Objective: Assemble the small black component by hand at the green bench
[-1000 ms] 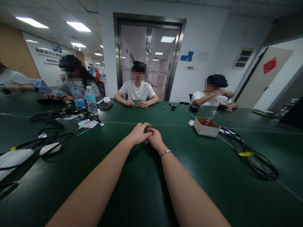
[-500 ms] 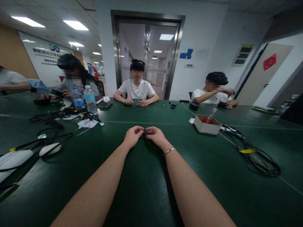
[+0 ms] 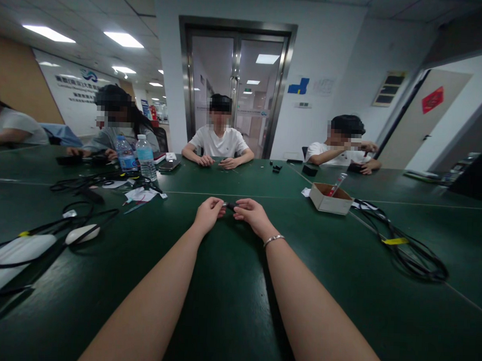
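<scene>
Over the green table (image 3: 225, 285), my left hand (image 3: 209, 213) and my right hand (image 3: 254, 217) face each other with fingers pinched. Between the fingertips shows a small dark cylindrical piece (image 3: 231, 206), too small to name. Its right end sits in my right fingers. A lighter, metallic-looking bit lies at my left fingertips; whether it belongs to the same piece I cannot tell. A silver bracelet (image 3: 273, 240) circles my right wrist.
An open cardboard box (image 3: 330, 204) and coiled black cable (image 3: 414, 255) are to the right. Left stand water bottles (image 3: 146, 159), with papers (image 3: 141, 195), cables and a white mouse (image 3: 83, 234). Several people sit across the table, one directly opposite (image 3: 217, 140).
My hands have drawn slightly apart, so more of the dark piece shows between the fingertips. The whole view has shifted a little.
</scene>
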